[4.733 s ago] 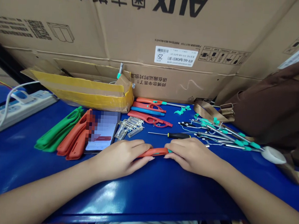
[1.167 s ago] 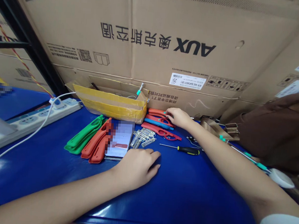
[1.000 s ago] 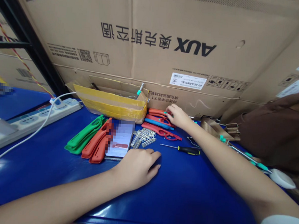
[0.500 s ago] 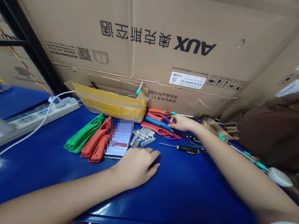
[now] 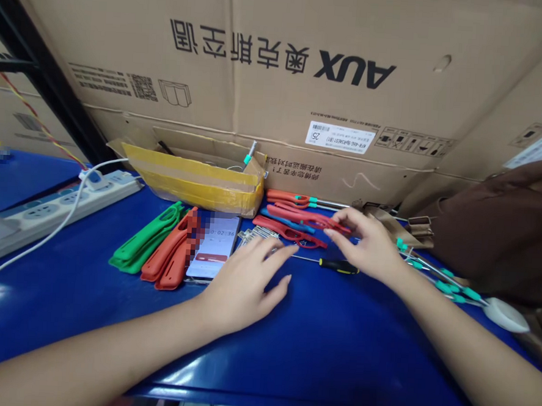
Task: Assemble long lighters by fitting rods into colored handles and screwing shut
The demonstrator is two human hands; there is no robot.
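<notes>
While the right hand (image 5: 364, 242) has its fingers pinched on the trigger-loop end of a red lighter handle (image 5: 293, 214), the left hand (image 5: 243, 284) has its fingers loosely spread by the phone (image 5: 213, 248). That red handle is toward the back of the blue desk (image 5: 335, 354), just above a blue handle (image 5: 274, 216) and another red handle (image 5: 272, 227); can't tell if it's touching them.

Container-wise, there's an open cardboard box (image 5: 198, 185) wrapped in yellow tape, with a metal tube (image 5: 251, 150) with a teal collar poking out plus some thin wire. Deeper in it's too dark to tell.

As for writing, the big carton (image 5: 268, 99) behind everything says AUX, upside down, with 奥克斯空调 next to it. Its white label (image 5: 339, 137) reads KFR-46G/BpR3AES1 (B1), with a "25" on it. The phone's partly pixelated, but the screen shows digits ending 02:36.
</notes>
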